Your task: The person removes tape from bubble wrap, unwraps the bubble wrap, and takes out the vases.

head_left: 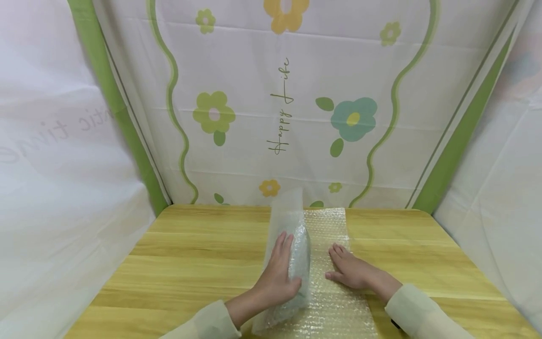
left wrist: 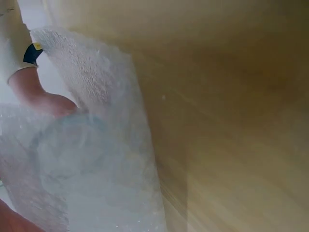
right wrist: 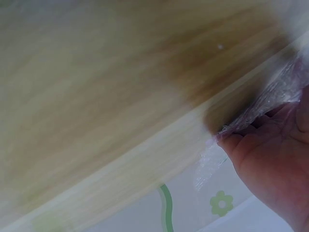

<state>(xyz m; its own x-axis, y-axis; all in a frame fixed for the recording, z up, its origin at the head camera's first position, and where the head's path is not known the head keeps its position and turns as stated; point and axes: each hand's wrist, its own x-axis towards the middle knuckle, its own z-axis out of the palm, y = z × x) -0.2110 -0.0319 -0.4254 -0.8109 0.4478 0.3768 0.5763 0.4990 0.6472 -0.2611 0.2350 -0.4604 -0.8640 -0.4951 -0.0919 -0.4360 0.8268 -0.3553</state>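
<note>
A strip of clear bubble wrap (head_left: 334,310) lies lengthwise on the wooden table. At its left side stands a bundle (head_left: 299,254) folded in bubble wrap, with a loose flap rising at the far end. Through the layers in the left wrist view shows the faint round outline of a wrapped object (left wrist: 72,150); its kind is hidden. My left hand (head_left: 277,278) holds the bundle from the left, thumb toward me and fingers spread along its side. To the right, my right hand (head_left: 353,271) rests on the flat wrap with fingers extended, near the strip's right edge.
The wooden table (head_left: 190,263) extends to both sides of the wrap. A white curtain (head_left: 245,66) printed with flowers hangs behind the table's far edge, and more white fabric (head_left: 55,188) encloses the left and right sides.
</note>
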